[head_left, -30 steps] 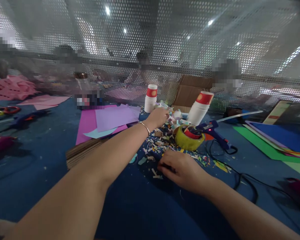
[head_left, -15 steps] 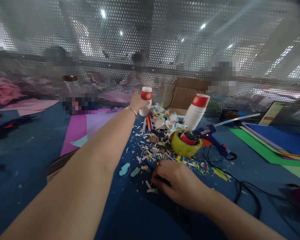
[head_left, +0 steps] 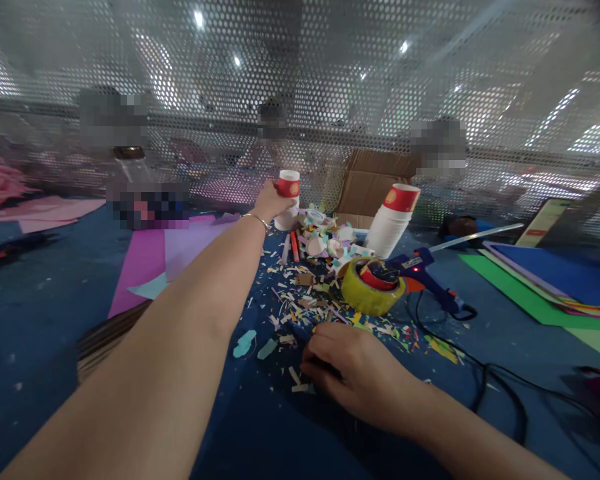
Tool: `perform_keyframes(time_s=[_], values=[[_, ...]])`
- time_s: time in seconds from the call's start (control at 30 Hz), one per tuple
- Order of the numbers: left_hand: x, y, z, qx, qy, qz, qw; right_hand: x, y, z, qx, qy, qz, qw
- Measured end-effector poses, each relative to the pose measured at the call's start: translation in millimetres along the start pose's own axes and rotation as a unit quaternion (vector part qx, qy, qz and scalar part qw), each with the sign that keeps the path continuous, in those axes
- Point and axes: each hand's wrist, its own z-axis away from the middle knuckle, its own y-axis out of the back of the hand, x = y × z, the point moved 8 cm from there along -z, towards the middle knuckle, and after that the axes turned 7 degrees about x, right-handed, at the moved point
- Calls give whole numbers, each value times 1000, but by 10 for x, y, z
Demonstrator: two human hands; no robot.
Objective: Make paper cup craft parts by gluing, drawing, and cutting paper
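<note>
My left hand (head_left: 271, 203) reaches far across the table, its fingers wrapped round a red-and-white paper cup (head_left: 289, 184). This cup tops a short upright stack of white cups (head_left: 286, 219). A bracelet circles that wrist. Nearer to me, my right hand (head_left: 347, 363) rests among paper scraps (head_left: 305, 300) with its fingers curled. The fingertips are partly hidden, and I cannot make out what, if anything, is in them. Ahead and to the right of it stands a roll of yellow tape (head_left: 367, 303). A blue glue gun (head_left: 420, 267) with a clear glue stick leans on that roll.
A taller, tilted cup stack (head_left: 387, 233) stands behind the tape. Coloured sheets (head_left: 545, 280) lie at the right, purple paper (head_left: 145, 267) at the left. The glue gun's black cable (head_left: 485, 363) loops along the right. Behind rise a cardboard piece (head_left: 370, 183) and a perforated metal screen (head_left: 320, 80).
The view has shifted slightly, so left-side things sit a little farther left. My left hand stays on the paper cup, and my right hand has hardly moved.
</note>
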Motion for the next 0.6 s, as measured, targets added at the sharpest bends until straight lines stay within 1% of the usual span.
perform_keyframes(time_s=[0.23, 0.33, 0.47, 0.53, 0.6], values=[[-4, -55, -106, -5, 4, 45, 999, 8, -20, 5, -2, -3, 6, 1000], [-30, -46, -117, 8, 15, 76, 997, 16, -19, 6, 0, -5, -3, 1000], [-10, 9, -96, 35, 20, 124, 991, 19, -19, 3, -5, -9, -10, 1000], [56, 65, -93, 48, 17, 152, 987, 15, -15, -1, -6, -11, -9, 1000], [166, 162, -93, 63, 9, 181, 981, 10, -14, -2, -6, -11, -5, 1000]])
